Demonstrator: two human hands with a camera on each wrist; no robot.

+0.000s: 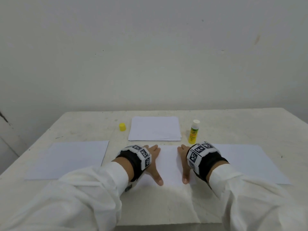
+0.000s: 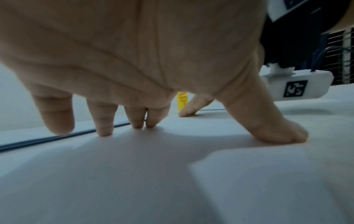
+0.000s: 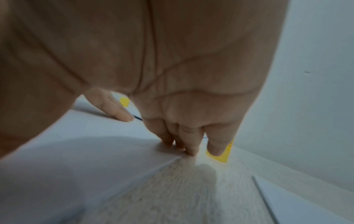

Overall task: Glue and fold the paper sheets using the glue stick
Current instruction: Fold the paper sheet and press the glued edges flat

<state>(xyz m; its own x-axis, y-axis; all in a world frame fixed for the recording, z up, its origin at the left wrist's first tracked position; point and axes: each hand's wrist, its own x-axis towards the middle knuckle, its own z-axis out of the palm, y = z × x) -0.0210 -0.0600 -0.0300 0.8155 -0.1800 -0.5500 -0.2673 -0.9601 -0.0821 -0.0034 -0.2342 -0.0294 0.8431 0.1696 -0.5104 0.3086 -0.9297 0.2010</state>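
Head view: we count two hands, one glue stick, one loose cap, and paper in four places on one pale table. Our left hand and right hand both lie flat on the centre sheet, fingers straight and pointing away from us, each thumb stretched toward the near edge. The four fingers of each hand lie nearly together, and neither hand grasps anything. We see the left thumb and right thumb pressed on the paper, well apart from each other.

Beyond the centre sheet lies a small stack of sheets; how many it holds we cannot tell. One single sheet lies to the left, and another single sheet lies to the right, both apart from the centre sheet.

The glue stick, yellow with a white top, stands upright just right of the stack and just beyond our right wrist. Its yellow cap stands alone to the left of the stack, well apart from the stick.

Left wrist view: the fingertips and thumb touch the paper while the palm arches above it. Right wrist view: the fingertips meet the paper's edge, with the glue stick's yellow base just behind them.
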